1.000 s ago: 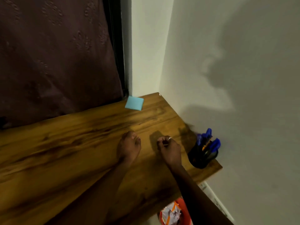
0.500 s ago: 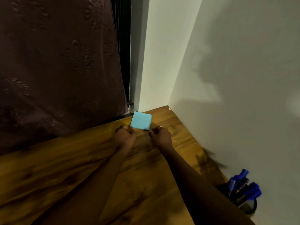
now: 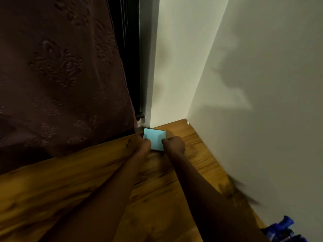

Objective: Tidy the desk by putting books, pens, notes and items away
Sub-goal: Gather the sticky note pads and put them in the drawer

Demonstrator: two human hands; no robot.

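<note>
1. Centre of the frame: a small square pad of light-blue sticky notes (image 3: 155, 140) lies flat on the brown wood-grain desk (image 3: 70, 186), close to the desk's far corner and just below the window frame.

2. The person's left hand (image 3: 139, 144) meets the pad's left edge with curled fingertips, while the right hand (image 3: 174, 144) meets its lower right edge in a loose fist. The two appear to pinch the pad between them; whether it is off the wood yet cannot be told.

3. Both forearms stretch up from the bottom edge, a long reach that fits a thing parked at the back of the desk. Coming in from both sides would likely steady a thin pad that is hard to lift with one hand.

4. Lower right corner: blue-capped pens (image 3: 283, 229) stand bunched in a dark holder against the wall, seemingly tidied already.

5. The visible desk is otherwise bare, its grain streaked dark and amber under dim light.

6. Upper left: a dark maroon embossed curtain (image 3: 57, 75) hangs to the desk's back edge. Right: a plain pale wall (image 3: 262, 84) carrying soft shadows meets a second wall at the corner.
</note>
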